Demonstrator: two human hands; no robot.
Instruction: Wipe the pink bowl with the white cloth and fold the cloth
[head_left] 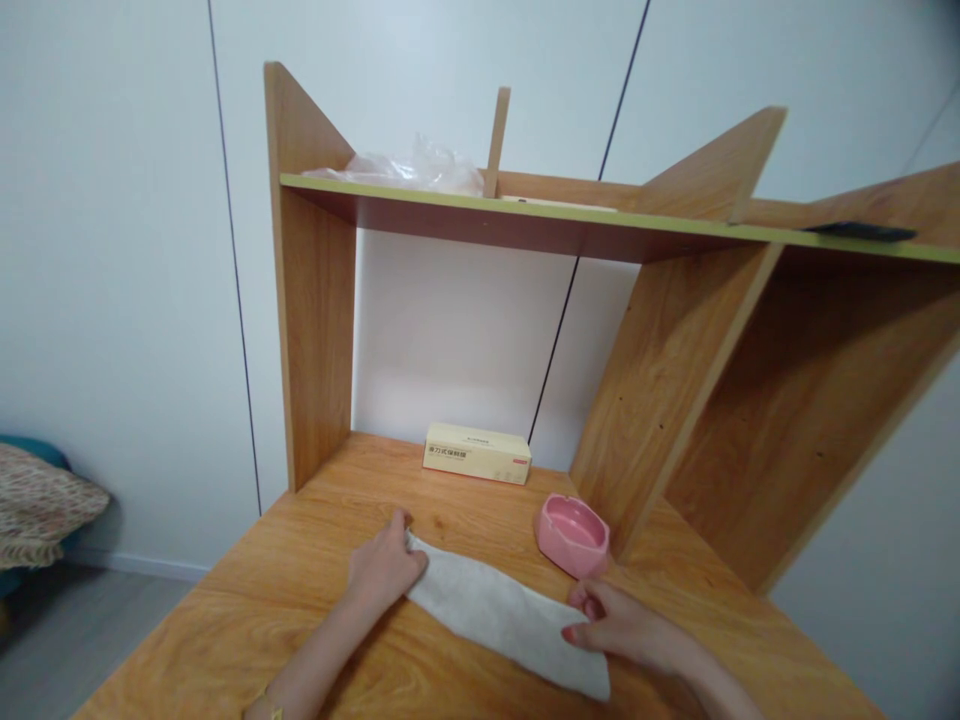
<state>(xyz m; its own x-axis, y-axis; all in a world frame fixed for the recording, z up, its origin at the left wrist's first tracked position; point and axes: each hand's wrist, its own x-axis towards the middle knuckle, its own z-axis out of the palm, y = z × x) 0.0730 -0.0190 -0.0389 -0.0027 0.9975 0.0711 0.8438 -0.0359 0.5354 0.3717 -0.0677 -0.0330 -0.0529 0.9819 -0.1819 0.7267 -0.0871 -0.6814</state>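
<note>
A folded white cloth (504,615) lies as a long strip on the wooden desk (300,570). My left hand (384,568) rests on its far left end with fingers curled and pinching the edge. My right hand (619,625) pinches the cloth's right end between thumb and fingers. A pink ceramic dish (572,535) stands just beyond my right hand, close to the cloth but apart from it.
A cream cardboard box (477,453) lies at the back of the desk by the wall. A wooden shelf (525,215) spans overhead with crumpled clear plastic (416,168) and a dark flat object (862,231) on it. An upright wooden divider (660,400) stands right of the dish.
</note>
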